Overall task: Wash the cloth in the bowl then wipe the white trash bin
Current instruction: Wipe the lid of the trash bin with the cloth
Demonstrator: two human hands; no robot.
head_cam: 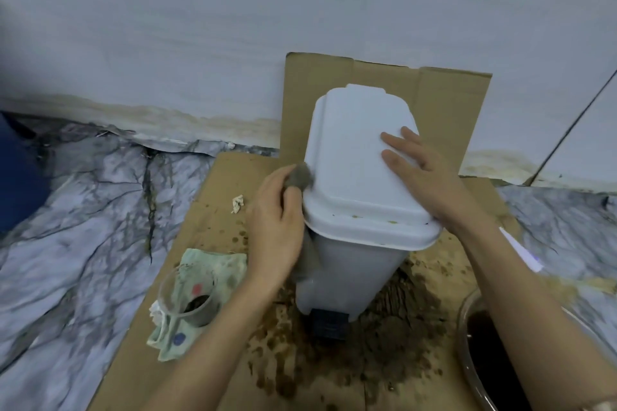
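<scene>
Wiping the left side of the white pedal bin (pixel 354 264), the left hand (pixel 277 227) grips the grey cloth (pixel 302 175); the right hand (pixel 424 167) rests flat, fingers straight, steadying its lid (pixel 354 157); the bowl (pixel 467 327) waits near right

Grey damp cloth (pixel 302 177): mostly hidden behind left hand (pixel 275 227); only a bunched top and a hanging strip visible against white plastic pedal bin (pixel 354 264).
Bin's left side wall: covered by hand and cloth.
Clear glass bowl of dark water (pixel 467 337): cut off by right and bottom edges, partly behind right forearm.
Dark blue shape at left edge (pixel 16 177): cut off, unidentifiable.
Dark pedal (pixel 329 322): blurred.
</scene>
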